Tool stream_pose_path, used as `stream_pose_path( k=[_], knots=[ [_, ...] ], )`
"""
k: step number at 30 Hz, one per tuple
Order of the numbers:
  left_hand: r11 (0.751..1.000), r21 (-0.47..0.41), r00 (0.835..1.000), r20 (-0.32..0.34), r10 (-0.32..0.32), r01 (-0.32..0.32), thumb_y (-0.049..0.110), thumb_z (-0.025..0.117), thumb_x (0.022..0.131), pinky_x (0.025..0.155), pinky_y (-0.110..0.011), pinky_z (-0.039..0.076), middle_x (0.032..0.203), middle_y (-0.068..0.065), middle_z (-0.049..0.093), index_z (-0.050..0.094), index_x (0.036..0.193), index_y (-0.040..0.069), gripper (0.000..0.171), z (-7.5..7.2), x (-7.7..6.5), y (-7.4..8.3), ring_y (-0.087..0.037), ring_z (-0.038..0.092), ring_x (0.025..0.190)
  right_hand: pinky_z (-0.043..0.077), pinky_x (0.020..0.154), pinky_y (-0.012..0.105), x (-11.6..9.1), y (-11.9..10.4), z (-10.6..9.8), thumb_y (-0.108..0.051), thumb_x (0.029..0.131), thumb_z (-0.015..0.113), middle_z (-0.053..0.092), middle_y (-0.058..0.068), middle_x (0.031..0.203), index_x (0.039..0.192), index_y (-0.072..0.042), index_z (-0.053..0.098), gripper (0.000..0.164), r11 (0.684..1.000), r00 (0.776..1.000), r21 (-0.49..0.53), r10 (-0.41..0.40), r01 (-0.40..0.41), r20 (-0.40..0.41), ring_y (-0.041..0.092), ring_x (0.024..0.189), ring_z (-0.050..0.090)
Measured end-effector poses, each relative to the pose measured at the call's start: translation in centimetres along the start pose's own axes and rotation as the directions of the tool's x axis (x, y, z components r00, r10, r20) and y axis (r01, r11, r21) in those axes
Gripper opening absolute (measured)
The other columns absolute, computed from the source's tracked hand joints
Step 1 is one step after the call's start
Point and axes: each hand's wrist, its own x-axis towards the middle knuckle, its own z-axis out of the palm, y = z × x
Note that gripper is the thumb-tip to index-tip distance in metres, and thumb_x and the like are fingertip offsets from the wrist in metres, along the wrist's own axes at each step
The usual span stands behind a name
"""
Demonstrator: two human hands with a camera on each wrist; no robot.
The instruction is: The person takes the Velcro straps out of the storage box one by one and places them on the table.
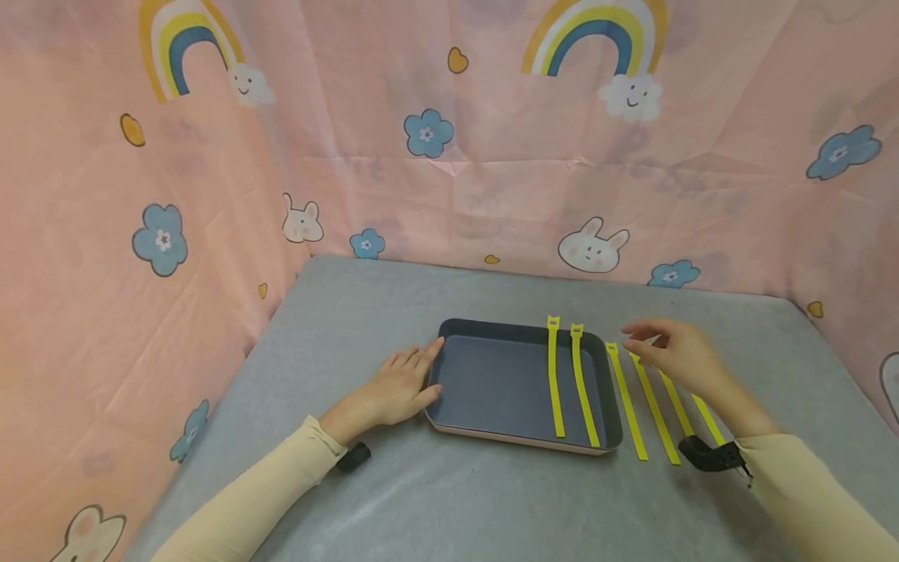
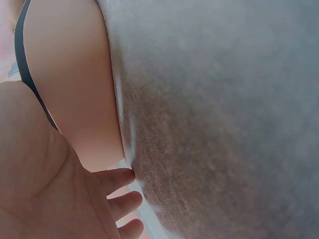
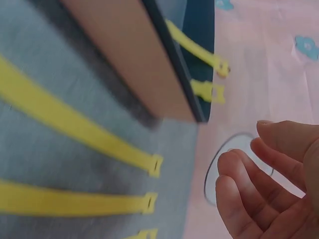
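A baking tray (image 1: 492, 378) with a dark inside and pinkish outer wall sits on the grey table. My left hand (image 1: 402, 386) rests at its left end, fingers extended along the rim; the left wrist view shows the palm beside the outer wall (image 2: 75, 74). Two yellow cable-tie straps (image 1: 555, 382) with slotted heads lie lengthwise in the tray's right part, heads over the far rim. Several more yellow straps (image 1: 627, 402) lie side by side right of the tray. Above their heads hovers my right hand (image 1: 681, 355), fingers loosely bent, nothing between thumb and fingers in the right wrist view.
Pink printed cloth (image 1: 449, 195) hangs behind and beside the table (image 1: 393, 499). A black wrist-worn piece (image 1: 709, 454) under the right forearm overlaps the lower ends of the rightmost straps. Another black piece (image 1: 353, 457) shows at the left wrist.
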Motion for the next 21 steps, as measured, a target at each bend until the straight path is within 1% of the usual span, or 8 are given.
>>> stream_pose_path(
  k=[2,6,9,12,15,18,21],
  knots=[
    [1.0,-0.002,1.0,0.002,0.0,0.0,0.05,0.031,0.099,0.119,-0.051,0.015,0.161,-0.004,0.013,-0.01,0.153,0.023,0.073,0.0,0.0,0.0,-0.032,0.017,0.148,0.048,0.054,0.025,0.3,-0.5,0.3,-0.042,0.092,0.057,0.067,0.015,0.107,0.121,-0.01,0.061,0.043,1.0,1.0,0.008,-0.006,0.006,0.001,0.008,0.068,0.063],
    [1.0,-0.006,1.0,-0.001,0.0,0.0,0.05,0.032,0.099,0.119,-0.051,0.015,0.161,-0.005,0.013,-0.011,0.152,0.023,0.073,0.1,0.0,-0.1,-0.032,0.017,0.148,0.051,0.059,0.028,0.9,-1.6,0.8,-0.043,0.092,0.057,0.067,0.014,0.11,0.123,-0.011,0.06,0.045,0.999,1.0,0.045,-0.003,0.002,0.029,0.019,0.074,0.067],
    [1.0,-0.006,1.0,-0.003,-0.002,0.002,0.05,0.032,0.099,0.119,-0.051,0.015,0.161,-0.004,0.013,-0.011,0.152,0.024,0.074,0.2,0.1,-0.2,-0.032,0.017,0.148,0.053,0.062,0.033,1.4,-2.3,1.3,-0.041,0.092,0.058,0.068,0.014,0.108,0.124,-0.012,0.06,0.044,0.997,0.999,0.079,-0.004,0.0,0.051,0.024,0.077,0.068],
    [1.0,-0.002,1.0,-0.004,-0.001,0.001,0.05,0.033,0.099,0.119,-0.051,0.015,0.161,-0.004,0.013,-0.011,0.152,0.024,0.074,0.1,0.1,-0.2,-0.032,0.017,0.148,0.056,0.065,0.035,1.9,-3.0,1.8,-0.038,0.092,0.059,0.068,0.015,0.108,0.124,-0.011,0.06,0.042,0.993,0.997,0.118,0.0,-0.009,0.071,0.023,0.078,0.068],
    [1.0,-0.004,1.0,-0.005,0.001,-0.001,0.049,0.033,0.099,0.119,-0.051,0.015,0.161,-0.005,0.013,-0.011,0.152,0.023,0.074,0.1,0.1,-0.1,-0.032,0.017,0.148,0.057,0.068,0.035,2.3,-3.6,2.4,-0.033,0.092,0.06,0.068,0.017,0.109,0.124,-0.01,0.06,0.039,0.988,0.995,0.15,0.007,-0.021,0.096,0.021,0.077,0.068],
    [1.0,-0.01,1.0,-0.002,0.0,0.0,0.049,0.033,0.099,0.119,-0.051,0.015,0.161,-0.005,0.013,-0.01,0.153,0.023,0.074,0.0,0.0,-0.1,-0.032,0.017,0.148,0.056,0.067,0.033,2.5,-4.1,3.1,-0.025,0.091,0.062,0.067,0.019,0.109,0.124,-0.007,0.059,0.038,0.984,0.992,0.176,-0.013,-0.009,0.124,0.022,0.077,0.068],
    [1.0,-0.016,1.0,0.0,0.001,-0.001,0.049,0.034,0.099,0.119,-0.051,0.015,0.16,-0.006,0.015,-0.009,0.153,0.022,0.074,-0.1,-0.1,0.0,-0.033,0.018,0.147,0.056,0.067,0.033,2.7,-4.3,3.7,-0.025,0.091,0.062,0.067,0.019,0.11,0.125,-0.006,0.059,0.039,0.98,0.986,0.198,-0.022,-0.012,0.166,0.022,0.078,0.068]
  ],
)
